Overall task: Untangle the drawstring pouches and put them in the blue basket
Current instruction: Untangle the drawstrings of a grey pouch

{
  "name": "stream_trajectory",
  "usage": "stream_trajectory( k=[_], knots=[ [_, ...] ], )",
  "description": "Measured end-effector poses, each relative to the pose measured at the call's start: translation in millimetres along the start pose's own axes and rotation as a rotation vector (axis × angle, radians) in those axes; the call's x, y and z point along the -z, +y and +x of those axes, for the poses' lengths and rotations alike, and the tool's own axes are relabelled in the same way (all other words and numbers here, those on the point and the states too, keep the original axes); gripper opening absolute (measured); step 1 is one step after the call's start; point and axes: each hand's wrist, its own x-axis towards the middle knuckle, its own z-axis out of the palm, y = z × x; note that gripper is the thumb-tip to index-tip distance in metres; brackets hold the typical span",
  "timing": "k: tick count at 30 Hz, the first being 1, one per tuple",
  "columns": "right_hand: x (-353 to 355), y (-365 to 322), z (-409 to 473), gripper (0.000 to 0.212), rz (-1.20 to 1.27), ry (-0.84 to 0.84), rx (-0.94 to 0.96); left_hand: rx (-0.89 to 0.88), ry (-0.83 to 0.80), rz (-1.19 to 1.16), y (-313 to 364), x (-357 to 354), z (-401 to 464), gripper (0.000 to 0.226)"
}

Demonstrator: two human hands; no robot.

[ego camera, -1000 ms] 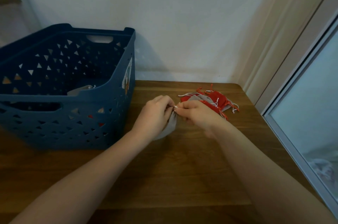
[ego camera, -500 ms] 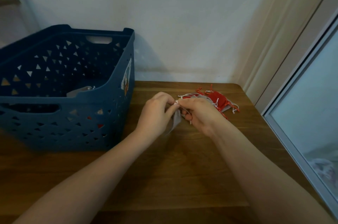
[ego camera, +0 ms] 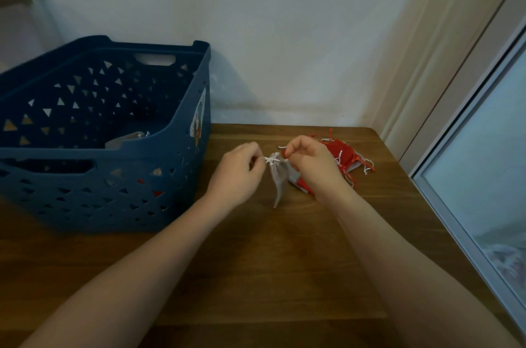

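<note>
Basket: blue basket (ego camera: 176, 177) with triangle cut-outs stands on the wooden table (ego camera: 256, 262), left of the grey pouch and against the white wall (ego camera: 284, 34).
Inside basket: a grey pouch already in the basket (ego camera: 128, 139) lies on its floor, with a bit of white string showing; red patches show through the lower cut-outs.
Left hand: left hand (ego camera: 237, 174) is just left of the grey pouch, fingers curled, pinching the white drawstring (ego camera: 271, 160) at the pouch's neck.
Pouch in work: grey pouch (ego camera: 279, 179) hangs between the two hands by its gathered top, its lower tip pointing down at the table, right of the basket.
Right hand: right hand (ego camera: 313, 165) is just right of the grey pouch, fingertips pinching the other end of the same drawstring.
Pile: red and grey pouches (ego camera: 344, 157) lie tangled on the table behind the right hand, strings straggling out.
Far right: window frame (ego camera: 455, 191) runs along the table's edge.
</note>
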Motion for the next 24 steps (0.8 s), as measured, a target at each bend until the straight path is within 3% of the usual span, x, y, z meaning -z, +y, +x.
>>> stream_trajectory(
  k=[3, 7, 9, 11, 13, 15, 17, 20, 24],
  knots=[
    [-3, -1, -4, 0.027, -0.093, 0.003, 0.059, 0.054, -0.079, -0.101, 5, 3, 1, 0.025],
    [2, 2, -8, 0.025, 0.064, 0.107, 0.03, 0.102, -0.059, -0.286, 7, 5, -1, 0.033],
    [5, 2, -10, 0.021, 0.12, 0.046, -0.045, 0.097, -0.033, -0.342, 9, 7, -2, 0.032],
    [11, 1, -10, 0.032, 0.164, -0.088, -0.072, 0.073, -0.021, -0.385, 13, 14, -3, 0.027],
    [14, -3, -8, 0.035, 0.252, -0.204, -0.021, 0.009, -0.003, -0.432, 20, 21, 0, 0.023],
    [8, -13, -5, 0.025, 0.324, -0.203, 0.079, -0.071, 0.035, -0.464, 32, 27, 3, 0.02],
    [-3, -25, -2, 0.018, 0.361, -0.135, 0.144, -0.144, 0.123, -0.427, 44, 32, 5, 0.019],
    [-16, -48, -1, 0.027, 0.444, -0.143, 0.202, -0.264, 0.271, -0.334, 58, 52, 6, 0.012],
    [-33, -93, 5, 0.018, 0.319, -0.165, 0.368, -0.387, 0.494, -0.03, 60, 94, 4, 0.01]
  ],
)
